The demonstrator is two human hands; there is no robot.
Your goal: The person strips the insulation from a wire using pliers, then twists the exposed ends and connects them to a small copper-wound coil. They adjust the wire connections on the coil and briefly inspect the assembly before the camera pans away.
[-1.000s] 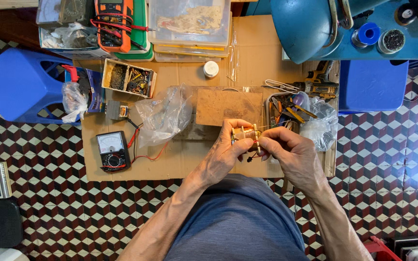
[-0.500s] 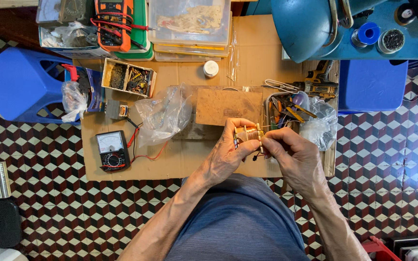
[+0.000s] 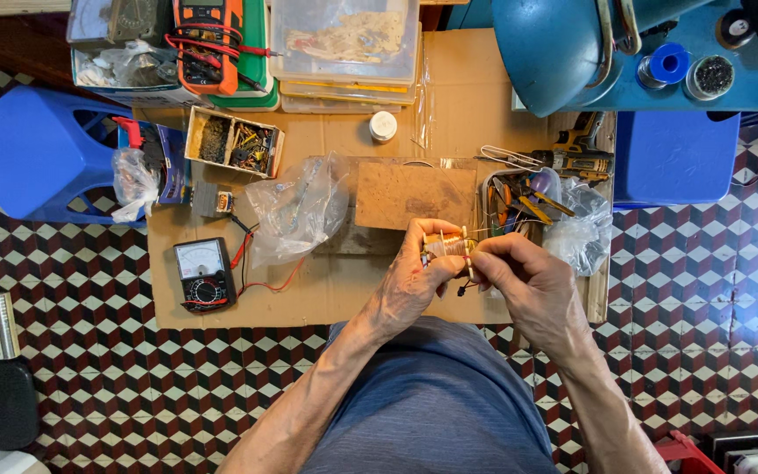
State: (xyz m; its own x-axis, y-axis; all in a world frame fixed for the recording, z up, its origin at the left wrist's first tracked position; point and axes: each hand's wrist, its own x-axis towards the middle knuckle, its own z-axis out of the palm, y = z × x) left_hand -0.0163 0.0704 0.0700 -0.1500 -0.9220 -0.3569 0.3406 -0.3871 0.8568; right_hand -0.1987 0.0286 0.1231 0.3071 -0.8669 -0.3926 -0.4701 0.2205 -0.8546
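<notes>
The right hand (image 3: 532, 285) has slid slightly toward six o'clock; both it and the left hand (image 3: 410, 281) pinch the coil (image 3: 447, 245). A slack grip could let its wire unwind.

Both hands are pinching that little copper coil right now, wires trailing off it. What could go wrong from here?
The fine wire could snap or kink: both the left hand and right hand grip the small copper coil closely. If dropped, it might land among the cluttered tools or roll onto the patterned floor.
</notes>
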